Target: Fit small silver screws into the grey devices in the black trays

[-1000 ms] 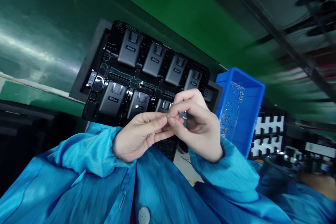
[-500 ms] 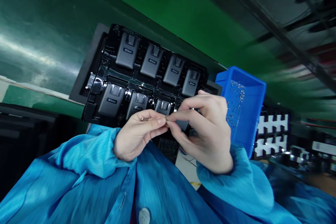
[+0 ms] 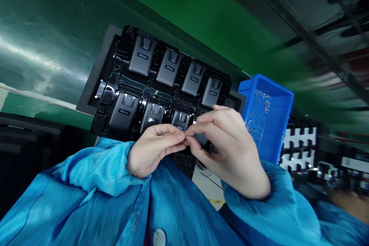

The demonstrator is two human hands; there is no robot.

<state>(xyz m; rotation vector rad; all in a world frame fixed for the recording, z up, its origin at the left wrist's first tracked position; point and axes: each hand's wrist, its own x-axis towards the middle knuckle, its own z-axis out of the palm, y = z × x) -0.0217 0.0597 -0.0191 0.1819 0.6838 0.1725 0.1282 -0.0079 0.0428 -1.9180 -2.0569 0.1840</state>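
Small metal piece (image 3: pixel 186 135), one, too fine to identify: located where the fingertips met, in front of the near edge of the black tray (image 3: pixel 127 31).

Left hand (image 3: pixel 157 149): narrow, thumb and index finger pinched on the piece. A metallic glint (image 3: pixel 161 133) showed at its fingers; whether a ring or a further piece, could not be told.

Right hand (image 3: pixel 227 142): thumb and index tips drawn close at the piece's other side, firm grip or mere touch not discernible; positioned across the tray's near right corner.

Change noted: the back of the right hand and its wrist had swung outward, away from the left hand, and the fingers no longer overlapped as they had a moment earlier; the left hand had scarcely shifted. As judged, the work was still fine handling at the fingertips, with no transfer made.

Grey cases (image 3: pixel 142 61), marked "Riton": four along the tray's far edge, others along its near edge, one partly hidden by the right hand; arrangement unchanged.

Blue bin (image 3: pixel 273 85): just beside the tray's right end, small bits (image 3: pixel 264 102) scattered inside, likewise unchanged.
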